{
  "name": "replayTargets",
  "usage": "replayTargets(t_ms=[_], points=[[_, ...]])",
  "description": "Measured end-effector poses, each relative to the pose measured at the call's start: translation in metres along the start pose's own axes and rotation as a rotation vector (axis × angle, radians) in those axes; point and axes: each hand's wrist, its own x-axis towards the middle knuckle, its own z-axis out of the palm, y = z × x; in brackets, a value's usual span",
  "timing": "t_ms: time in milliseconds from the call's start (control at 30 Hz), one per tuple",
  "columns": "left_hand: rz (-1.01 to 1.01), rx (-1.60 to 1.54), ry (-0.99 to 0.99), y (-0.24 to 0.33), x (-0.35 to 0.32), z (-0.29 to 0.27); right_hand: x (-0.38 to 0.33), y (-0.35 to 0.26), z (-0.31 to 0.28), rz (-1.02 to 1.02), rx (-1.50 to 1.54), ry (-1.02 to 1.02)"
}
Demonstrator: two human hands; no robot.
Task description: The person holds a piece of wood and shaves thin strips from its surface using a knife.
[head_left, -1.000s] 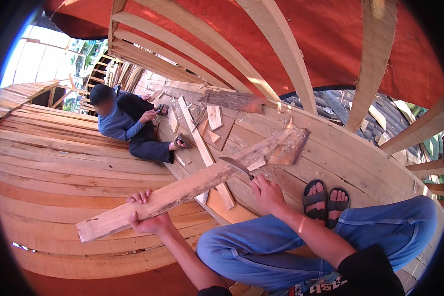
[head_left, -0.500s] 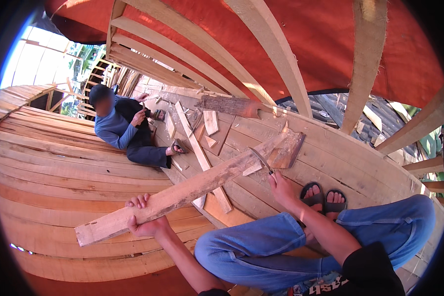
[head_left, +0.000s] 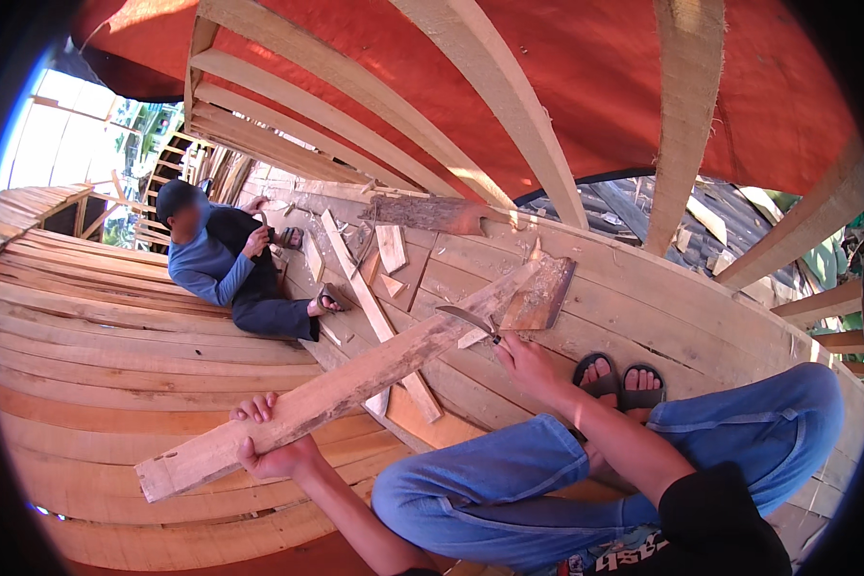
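A long wooden plank [head_left: 341,384] with a dark, rough edge slants across the view. Near its lower left end, my left hand [head_left: 274,446] grips it, thumb on the near side and fingers over the far side. My right hand [head_left: 528,365] is closed round the handle of a knife with a curved blade [head_left: 467,316]. That blade lies over the plank's near edge, toward its far end. Beneath this end sits a brown wooden block [head_left: 545,305] sprinkled with shavings.
A co-worker in a blue top [head_left: 206,245] sits at the left, holding a tool. Loose wood pieces and a long strip [head_left: 370,298] lie on the plank floor [head_left: 624,288]. Curved wooden ribs [head_left: 686,115] rise before a red sheet [head_left: 605,67]. My sandalled feet [head_left: 597,376] are at right.
The knife has swung flatter, its blade tip now pointing left along the plank. My right hand has shifted left. The whole view has drifted slightly; my left hand keeps its grip.
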Motion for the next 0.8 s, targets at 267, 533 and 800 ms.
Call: replayTargets(t_ms=[267,533,800], points=[[0.003,-0.014,-0.041,0.001,0.001,-0.001,-0.001,0.017,-0.009,0.192,-0.018,-0.031],[0.007,0.002,-0.041,0.004,-0.001,0.000,0.007,0.003,-0.013,0.242,0.016,-0.021],[-0.004,0.036,-0.069,0.001,-0.002,0.003,0.007,-0.038,-0.015,0.241,-0.028,-0.074]])
